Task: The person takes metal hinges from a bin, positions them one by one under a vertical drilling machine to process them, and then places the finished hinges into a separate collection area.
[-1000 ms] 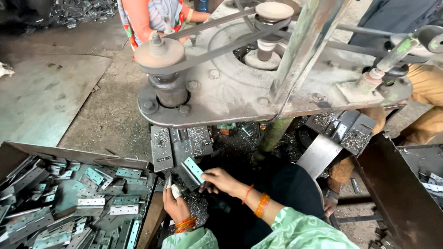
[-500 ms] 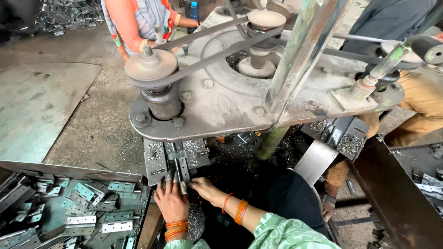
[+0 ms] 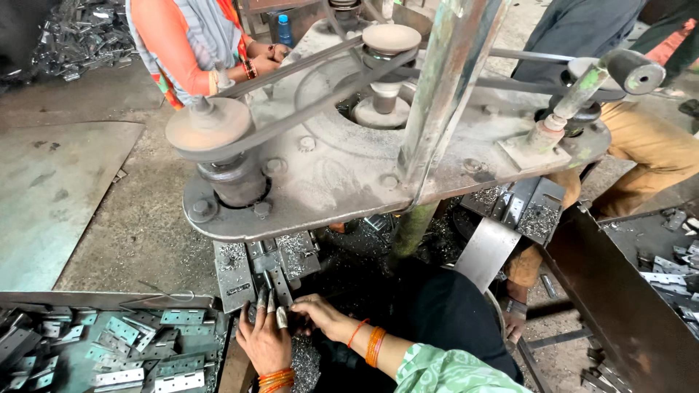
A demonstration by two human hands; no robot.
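My left hand [image 3: 266,340], with metal caps on its fingertips and orange bangles at the wrist, lies flat with its fingers pointing up against the grey steel jig [image 3: 234,271] under the machine's table. My right hand [image 3: 319,316] reaches in from the right, its fingertips pinched on a small hinge plate [image 3: 279,292] set in the jig's slot. The two hands touch at the fingertips. A tray of loose hinge plates [image 3: 131,342] lies just left of my left hand.
Above the hands is a round steel machine table [image 3: 342,171] with a pulley [image 3: 207,129], belts and a slanted column [image 3: 437,94]. A person in orange [image 3: 182,44] works at the far side, and another in tan trousers [image 3: 648,153] sits at the right. A dark bin [image 3: 619,298] stands at the right.
My right hand carried a hinge plate from beside the tray up to the jig. My left hand rose from a loose curl and laid its fingers against the jig.
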